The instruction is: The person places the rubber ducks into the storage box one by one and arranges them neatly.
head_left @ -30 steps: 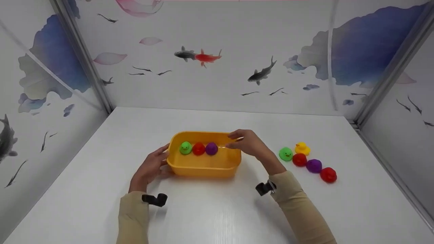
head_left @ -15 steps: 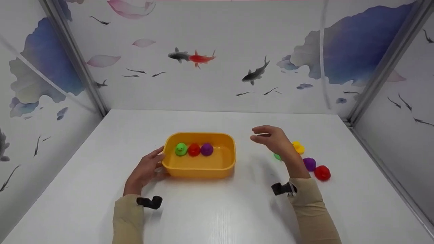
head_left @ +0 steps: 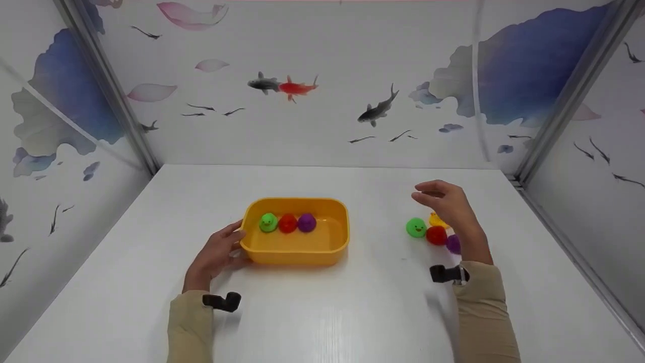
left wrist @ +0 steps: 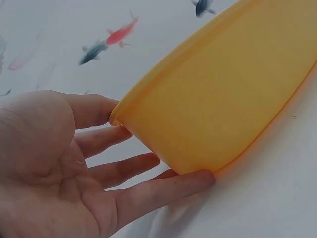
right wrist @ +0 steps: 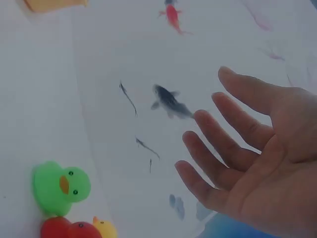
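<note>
My left hand rests its fairly straight fingertips against the left end of a yellow plastic basin. In the left wrist view the fingers touch the basin's rim and side wall. Inside the basin sit a green toy duck, a red one and a purple one in a row. My right hand is raised in the air with relaxed, spread fingers and holds nothing. Below it on the table lie a green duck, a yellow duck, a red duck and a purple duck, partly covered by my wrist.
The white table is bounded by a back wall and side walls printed with fish and leaves. Metal corner posts stand at both back corners. A black camera is strapped on each wrist.
My right hand has moved from over the basin's right end rightward to above the loose ducks. The left hand has stayed at the basin. The head view has shifted slightly.
</note>
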Action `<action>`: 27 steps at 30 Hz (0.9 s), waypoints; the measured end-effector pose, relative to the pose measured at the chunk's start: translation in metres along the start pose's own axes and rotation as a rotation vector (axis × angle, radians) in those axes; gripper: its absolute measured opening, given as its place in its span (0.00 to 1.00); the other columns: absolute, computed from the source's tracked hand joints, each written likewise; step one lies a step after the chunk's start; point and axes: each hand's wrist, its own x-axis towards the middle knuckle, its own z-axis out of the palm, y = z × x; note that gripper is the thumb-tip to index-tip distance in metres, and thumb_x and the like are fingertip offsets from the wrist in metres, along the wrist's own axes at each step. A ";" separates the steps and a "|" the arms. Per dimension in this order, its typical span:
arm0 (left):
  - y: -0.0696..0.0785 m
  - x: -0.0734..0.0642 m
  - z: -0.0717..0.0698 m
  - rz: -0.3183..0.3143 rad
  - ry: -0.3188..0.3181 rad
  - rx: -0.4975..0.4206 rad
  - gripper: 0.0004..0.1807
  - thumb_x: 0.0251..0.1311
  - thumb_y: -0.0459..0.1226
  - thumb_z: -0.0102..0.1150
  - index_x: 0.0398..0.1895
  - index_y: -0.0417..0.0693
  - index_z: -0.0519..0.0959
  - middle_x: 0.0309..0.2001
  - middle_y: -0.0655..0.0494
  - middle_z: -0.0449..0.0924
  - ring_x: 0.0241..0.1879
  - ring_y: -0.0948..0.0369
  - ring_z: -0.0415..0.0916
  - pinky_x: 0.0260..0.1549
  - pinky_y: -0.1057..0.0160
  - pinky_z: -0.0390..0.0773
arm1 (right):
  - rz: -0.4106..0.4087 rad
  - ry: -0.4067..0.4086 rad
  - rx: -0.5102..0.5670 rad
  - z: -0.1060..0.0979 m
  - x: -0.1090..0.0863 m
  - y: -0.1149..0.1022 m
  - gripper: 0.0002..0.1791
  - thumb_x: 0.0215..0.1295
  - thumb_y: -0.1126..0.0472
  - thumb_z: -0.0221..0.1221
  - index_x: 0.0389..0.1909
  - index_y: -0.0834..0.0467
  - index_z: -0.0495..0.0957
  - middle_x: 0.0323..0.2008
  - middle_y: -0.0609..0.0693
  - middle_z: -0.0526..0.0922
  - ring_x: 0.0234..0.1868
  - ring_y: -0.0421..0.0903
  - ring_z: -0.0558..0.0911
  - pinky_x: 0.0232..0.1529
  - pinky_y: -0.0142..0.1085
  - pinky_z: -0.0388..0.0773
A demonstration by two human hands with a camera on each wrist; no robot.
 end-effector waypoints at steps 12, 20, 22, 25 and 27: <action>0.001 0.000 -0.001 -0.001 0.002 -0.007 0.31 0.77 0.46 0.45 0.79 0.58 0.56 0.76 0.46 0.61 0.68 0.45 0.69 0.56 0.50 0.82 | 0.088 0.076 0.047 -0.022 0.007 0.041 0.38 0.67 0.36 0.58 0.70 0.54 0.68 0.70 0.60 0.70 0.73 0.61 0.66 0.76 0.58 0.60; 0.001 -0.002 0.000 0.001 0.008 0.024 0.30 0.77 0.48 0.45 0.79 0.60 0.57 0.76 0.47 0.61 0.68 0.46 0.69 0.58 0.51 0.81 | 0.156 0.089 0.068 -0.020 0.012 0.059 0.39 0.67 0.37 0.59 0.72 0.54 0.65 0.73 0.60 0.65 0.74 0.61 0.65 0.77 0.56 0.60; 0.001 -0.002 -0.001 0.000 0.006 0.019 0.30 0.77 0.48 0.45 0.79 0.60 0.56 0.76 0.47 0.61 0.69 0.46 0.69 0.59 0.51 0.80 | 0.168 0.094 0.057 -0.018 0.014 0.063 0.38 0.68 0.39 0.59 0.72 0.54 0.65 0.74 0.60 0.65 0.74 0.61 0.64 0.76 0.55 0.61; 0.001 -0.003 -0.001 0.005 -0.003 0.017 0.30 0.77 0.47 0.44 0.80 0.61 0.55 0.76 0.47 0.61 0.69 0.46 0.69 0.61 0.50 0.79 | 0.188 0.099 0.050 -0.017 0.017 0.070 0.37 0.69 0.41 0.59 0.73 0.55 0.65 0.74 0.61 0.64 0.74 0.61 0.64 0.76 0.54 0.61; 0.001 -0.003 -0.001 0.014 -0.007 0.013 0.30 0.78 0.47 0.44 0.80 0.62 0.54 0.76 0.47 0.60 0.69 0.46 0.68 0.62 0.49 0.78 | 0.199 0.099 0.045 -0.016 0.017 0.072 0.36 0.70 0.43 0.58 0.73 0.55 0.65 0.74 0.61 0.64 0.74 0.61 0.64 0.76 0.54 0.62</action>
